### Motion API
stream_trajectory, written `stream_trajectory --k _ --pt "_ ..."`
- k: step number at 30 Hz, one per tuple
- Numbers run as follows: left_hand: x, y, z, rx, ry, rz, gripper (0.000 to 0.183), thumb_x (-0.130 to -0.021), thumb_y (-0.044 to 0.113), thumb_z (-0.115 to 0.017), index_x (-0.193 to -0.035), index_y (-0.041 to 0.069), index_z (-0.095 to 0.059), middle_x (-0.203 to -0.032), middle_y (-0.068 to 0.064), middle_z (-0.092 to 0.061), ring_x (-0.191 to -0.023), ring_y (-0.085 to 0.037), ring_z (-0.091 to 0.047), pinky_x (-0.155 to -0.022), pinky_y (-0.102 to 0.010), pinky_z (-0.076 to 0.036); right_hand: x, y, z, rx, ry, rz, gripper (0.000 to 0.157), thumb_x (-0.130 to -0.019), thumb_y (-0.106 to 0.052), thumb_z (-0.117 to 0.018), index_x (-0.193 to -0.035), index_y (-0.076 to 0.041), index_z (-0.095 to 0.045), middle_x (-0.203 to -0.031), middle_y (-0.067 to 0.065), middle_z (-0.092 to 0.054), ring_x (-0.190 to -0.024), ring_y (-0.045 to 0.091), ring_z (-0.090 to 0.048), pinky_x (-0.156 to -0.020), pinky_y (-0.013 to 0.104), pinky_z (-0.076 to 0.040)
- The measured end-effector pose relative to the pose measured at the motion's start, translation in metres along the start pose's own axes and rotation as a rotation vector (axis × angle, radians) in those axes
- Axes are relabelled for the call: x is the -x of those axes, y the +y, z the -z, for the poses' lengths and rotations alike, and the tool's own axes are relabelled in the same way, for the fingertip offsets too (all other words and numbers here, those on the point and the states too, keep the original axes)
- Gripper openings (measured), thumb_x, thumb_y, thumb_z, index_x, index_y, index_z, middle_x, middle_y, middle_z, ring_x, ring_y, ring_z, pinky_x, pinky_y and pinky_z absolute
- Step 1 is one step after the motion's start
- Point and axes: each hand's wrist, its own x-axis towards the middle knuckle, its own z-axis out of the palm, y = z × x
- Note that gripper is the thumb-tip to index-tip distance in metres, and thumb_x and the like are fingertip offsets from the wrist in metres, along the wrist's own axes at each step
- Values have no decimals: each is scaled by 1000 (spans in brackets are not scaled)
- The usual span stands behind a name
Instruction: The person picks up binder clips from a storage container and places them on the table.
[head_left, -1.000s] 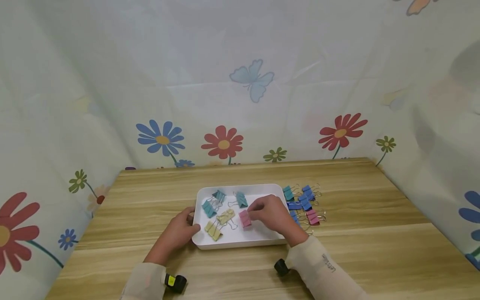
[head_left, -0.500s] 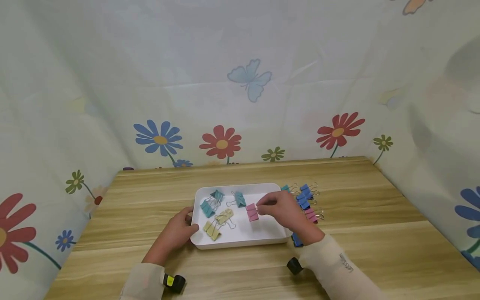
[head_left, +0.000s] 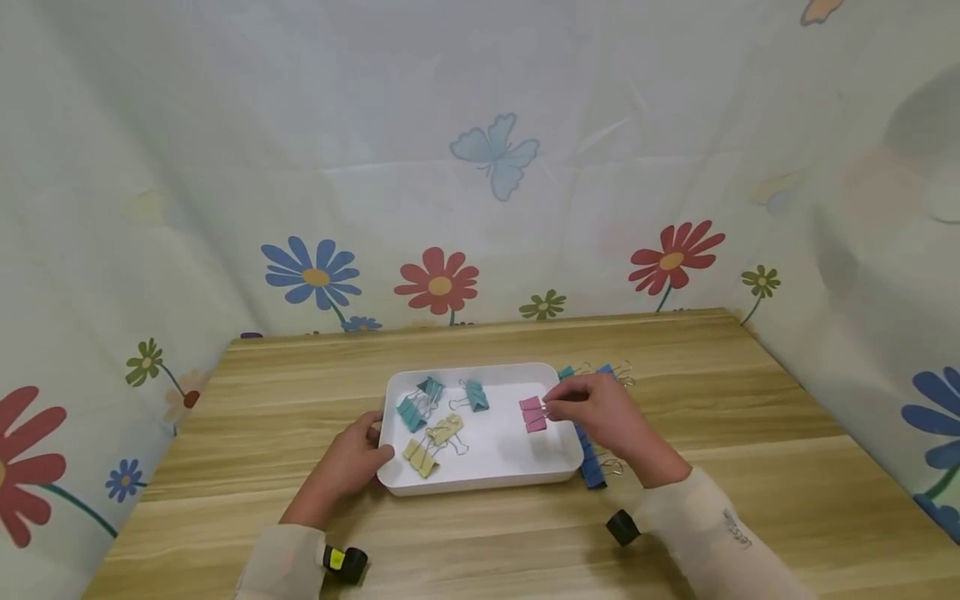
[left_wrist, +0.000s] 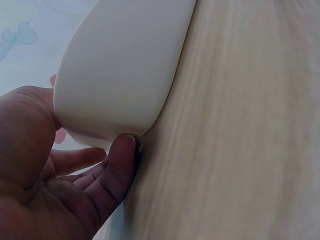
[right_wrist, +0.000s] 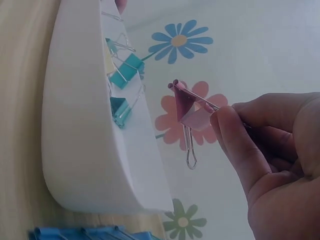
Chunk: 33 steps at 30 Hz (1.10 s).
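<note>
Partly behind R hand (head_left: 609, 415): blue clips (head_left: 592, 465) nr tray (head_left: 480, 482).

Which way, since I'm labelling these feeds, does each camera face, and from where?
Head: on the head, facing forward and down at the white rectangular plastic-looking tray; left hand, right hand and beige sleeves show.
Left wrist: on that wrist, facing the tray's outside; left hand shows.
Right wrist: on that wrist, facing the pink metal binder clip; right hand shows.
Head and right wrist share that clip.

Head view looks forward and down; close, sideways wrist views apparently share the tray (head_left: 483, 482).
</note>
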Motion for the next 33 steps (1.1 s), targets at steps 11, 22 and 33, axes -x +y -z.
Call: stream_trajectory --k 11,22,33 --pt "-3 -3 1 -5 4 -11 63 -85 18 -62 -143 3 -41 -112 -16 -63 -89 -21 -59 -75 -34 -52 12 4 27 25 41 -60 17 -86 -20 -71 -97 -7 -74 -90 9 -68 -66 19 -55 -52 30 -49" --pt "-3 -4 0 13 -2 -44 61 -84 15 -60 -141 2 -42 -106 -14 -65 -87 -20 -60 -71 -32 -51 27 16 51 19 34 -49 22 -89 -20 -68 -100 -1 -72 -94 13 -70 -85 24 -67 -66 29 -54" --pt "-3 -3 -1 -2 -7 -19 62 -85 18 -60 -142 3 -41 -109 -15 -64 -90 -21 -60 -73 -32 -51 38 26 68 73 46 -32 21 -89 -18 -68 -100 0 -72 -97 13 -69 -79 15 -63 -67 28 -53"
